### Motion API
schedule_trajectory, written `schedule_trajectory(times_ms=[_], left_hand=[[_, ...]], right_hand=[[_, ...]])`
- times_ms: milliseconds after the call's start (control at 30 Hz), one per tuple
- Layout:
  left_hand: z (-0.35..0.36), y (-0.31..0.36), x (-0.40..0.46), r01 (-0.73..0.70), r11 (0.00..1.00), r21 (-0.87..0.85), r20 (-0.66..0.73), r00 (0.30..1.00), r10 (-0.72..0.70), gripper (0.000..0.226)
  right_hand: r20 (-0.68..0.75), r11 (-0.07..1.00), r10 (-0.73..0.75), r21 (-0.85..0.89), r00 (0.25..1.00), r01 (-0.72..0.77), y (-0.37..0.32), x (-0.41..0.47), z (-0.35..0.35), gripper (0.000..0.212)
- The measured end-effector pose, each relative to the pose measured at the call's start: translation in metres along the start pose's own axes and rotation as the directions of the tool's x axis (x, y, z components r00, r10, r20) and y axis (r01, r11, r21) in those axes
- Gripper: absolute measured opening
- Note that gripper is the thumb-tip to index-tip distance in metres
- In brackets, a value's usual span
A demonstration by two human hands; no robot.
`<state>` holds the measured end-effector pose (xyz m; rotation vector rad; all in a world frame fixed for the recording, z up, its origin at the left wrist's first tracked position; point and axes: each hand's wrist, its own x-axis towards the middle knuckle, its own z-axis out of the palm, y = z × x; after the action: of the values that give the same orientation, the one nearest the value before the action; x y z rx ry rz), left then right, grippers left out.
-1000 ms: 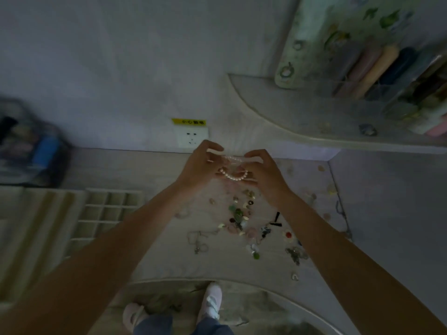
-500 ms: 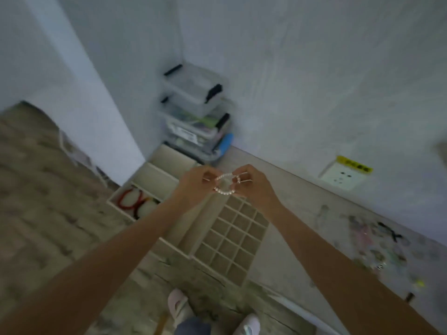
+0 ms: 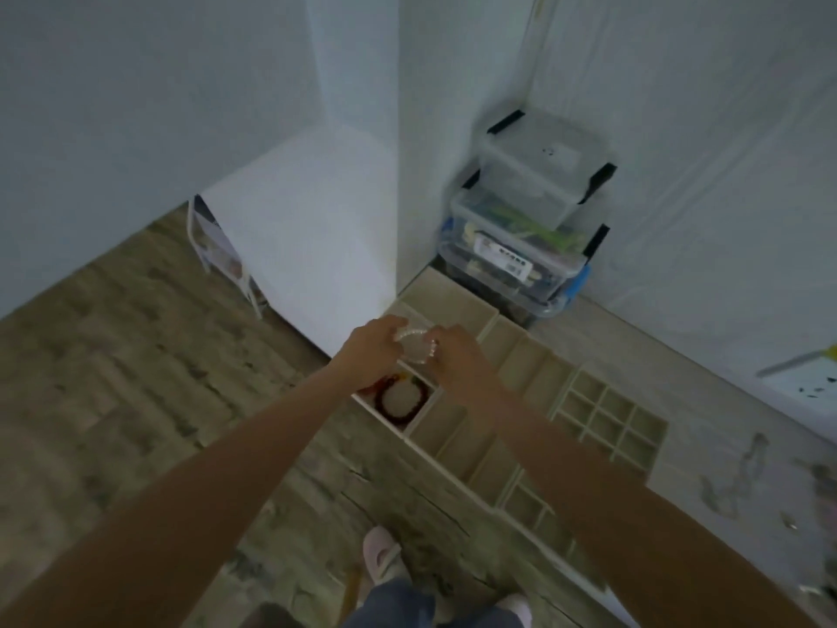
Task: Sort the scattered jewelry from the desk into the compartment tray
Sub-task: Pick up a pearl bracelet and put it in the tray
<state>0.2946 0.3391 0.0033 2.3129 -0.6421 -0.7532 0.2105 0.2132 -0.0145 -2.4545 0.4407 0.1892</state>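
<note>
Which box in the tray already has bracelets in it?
The big square one at the tray's near-left corner, just below both hands. It holds dark red bracelets; the other compartments in view look bare.

head view: single wide-angle, worn on the person's head | faces forward and steeply down | near: both forearms reaching in from bottom edge | mid: compartment tray (image 3: 516,369) on desk corner | far: walls, floor
</note>
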Motion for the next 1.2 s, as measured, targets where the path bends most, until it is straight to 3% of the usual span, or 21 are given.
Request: schedule_trajectory(times_ms=[133,200,300,400,500,667,867,1200], left_hand=[[-0.008,-0.017,-0.006,-0.182,0.975,0.132,-0.043,0.981,0.189,0.046],[-0.015,-0.022,-0.006,-0.251,0.923,0.292,0.016,0.966,0.257,0.049],[-0.02,-0.026,-0.003,-0.288,0.744,0.603,0.171,0.957,0.232,0.051],[-0.022,-0.022,-0.001,-0.342,0.59,0.732,0.231,0.938,0.258,0.052],[-0.025,-0.022,0.001,-0.348,0.503,0.791,0.269,0.937,0.225,0.053],[-0.031,-0.03,0.004,-0.383,0.475,0.792,0.321,0.923,0.21,0.057],[-0.032,-0.038,0.01,-0.467,0.358,0.809,0.425,0.884,0.193,0.06],[-0.033,-0.035,0.016,-0.425,0.362,0.83,0.344,0.9,0.268,0.051]], right_hand=[[0.002,0.998,-0.005,-0.065,1.0,0.005,0.002,0.0,0.009,0.031],[-0.002,0.996,-0.003,-0.093,1.0,0.002,0.001,0.002,0.006,0.03],[0.048,0.993,-0.003,-0.116,0.999,0.009,-0.004,0.007,0.003,0.031],[0.066,0.992,0.025,-0.128,0.997,-0.017,-0.008,0.017,0.005,0.032],[0.069,0.994,0.062,-0.091,0.996,-0.055,-0.013,0.024,0.007,0.029],[0.06,0.997,0.051,-0.068,0.997,-0.047,-0.017,0.03,0.006,0.031],[0.121,0.995,0.061,-0.091,0.991,-0.05,-0.009,0.029,0.013,0.029],[0.095,0.991,0.106,-0.094,0.99,-0.097,-0.02,0.04,0.018,0.029]])
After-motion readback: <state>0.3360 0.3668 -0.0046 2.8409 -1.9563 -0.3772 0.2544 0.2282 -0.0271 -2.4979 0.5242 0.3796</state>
